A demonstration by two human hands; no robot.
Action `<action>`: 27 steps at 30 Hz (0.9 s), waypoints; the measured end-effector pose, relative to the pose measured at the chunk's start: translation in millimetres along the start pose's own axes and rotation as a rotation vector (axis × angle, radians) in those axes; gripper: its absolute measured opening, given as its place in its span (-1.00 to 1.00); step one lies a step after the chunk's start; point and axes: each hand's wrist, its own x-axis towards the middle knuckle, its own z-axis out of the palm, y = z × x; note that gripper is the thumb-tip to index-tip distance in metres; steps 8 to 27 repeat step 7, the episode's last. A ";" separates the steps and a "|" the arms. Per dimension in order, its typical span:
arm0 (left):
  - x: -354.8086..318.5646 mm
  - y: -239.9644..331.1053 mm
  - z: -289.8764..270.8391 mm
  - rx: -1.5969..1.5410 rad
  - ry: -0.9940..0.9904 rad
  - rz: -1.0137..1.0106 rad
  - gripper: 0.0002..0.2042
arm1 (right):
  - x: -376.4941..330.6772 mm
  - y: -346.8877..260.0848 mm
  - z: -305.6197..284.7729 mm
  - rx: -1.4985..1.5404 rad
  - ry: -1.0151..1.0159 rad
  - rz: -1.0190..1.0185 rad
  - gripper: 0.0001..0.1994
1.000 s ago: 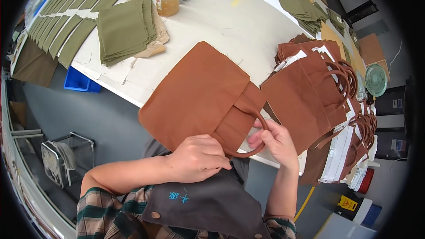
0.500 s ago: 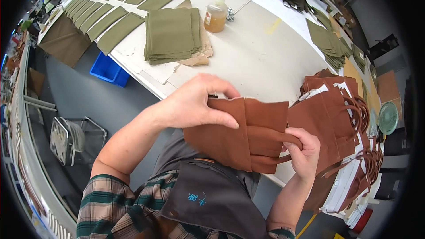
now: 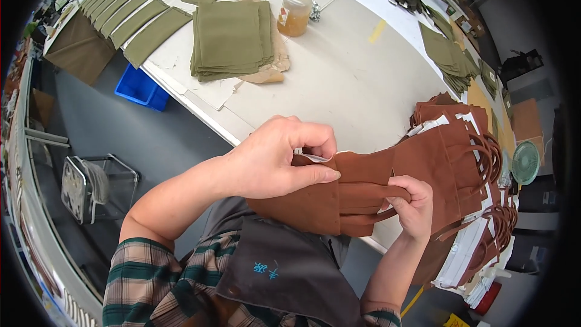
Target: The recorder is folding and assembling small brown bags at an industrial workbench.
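A reddish-brown bag panel [image 3: 296,207] with a strap-like handle hangs between my hands, over my lap at the table's near edge. My left hand [image 3: 275,157] pinches its upper edge between thumb and fingers, where a bit of white lining shows. At the panel's right end, my right hand [image 3: 411,203] is closed around the looped brown handle [image 3: 378,192]. Just beyond that hand lies a pile of similar brown bag pieces [image 3: 433,160] with looped handles and white sheets among them.
On the pale table [image 3: 339,91] stand a stack of olive panels [image 3: 230,39] and a bottle of amber liquid [image 3: 295,13]. Rows of olive pieces [image 3: 158,33] lie far left. A blue bin [image 3: 142,88] and metal-framed stool [image 3: 97,188] are on the floor; a green fan [image 3: 526,162] sits right.
My left thumb and fingers have closed more tightly on the panel's upper edge, nearer the seam, and white lining now shows there. My right hand keeps its hold on the handle.
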 end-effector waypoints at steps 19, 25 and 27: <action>0.6 9.0 1.7 -0.024 -0.091 -0.024 -0.80 | -4.9 13.0 -8.1 0.098 -0.067 0.037 -0.82; 0.6 9.0 1.7 -0.024 -0.091 -0.024 -0.80 | -4.9 13.0 -8.1 0.098 -0.067 0.037 -0.82; 0.6 9.0 1.7 -0.024 -0.091 -0.024 -0.80 | -4.9 13.0 -8.1 0.098 -0.067 0.037 -0.82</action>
